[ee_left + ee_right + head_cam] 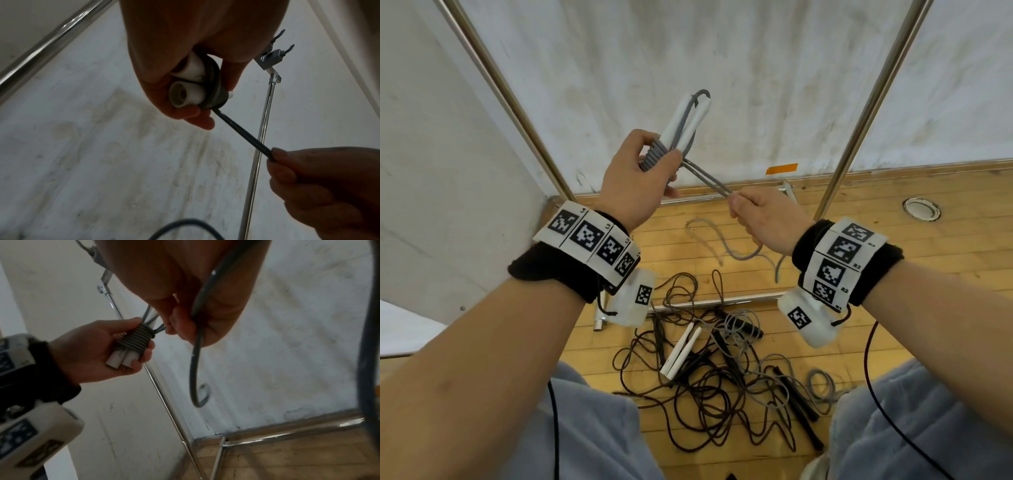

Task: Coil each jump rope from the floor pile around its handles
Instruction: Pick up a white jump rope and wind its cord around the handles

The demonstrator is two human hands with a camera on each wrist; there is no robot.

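My left hand (640, 171) grips two white handles (690, 120) held side by side, raised in front of the wall. Several turns of grey rope (654, 157) are wound tightly round their lower part; the coil (136, 339) and the handle ends (185, 92) show in both wrist views. From the coil a doubled grey strand (705, 180) runs taut to my right hand (760, 219), which pinches it. The slack rope (726, 246) hangs below that hand in a loop (197, 369). On the floor lies the pile (722, 377) of tangled dark and grey ropes.
Another pair of white handles (681, 353) and several black handles (796, 394) lie in the pile on the wooden floor (893, 240). Chrome rack poles (517, 102) stand left and right against the white wall; a rack base bar (709, 303) crosses the floor. My knees (592, 428) flank the pile.
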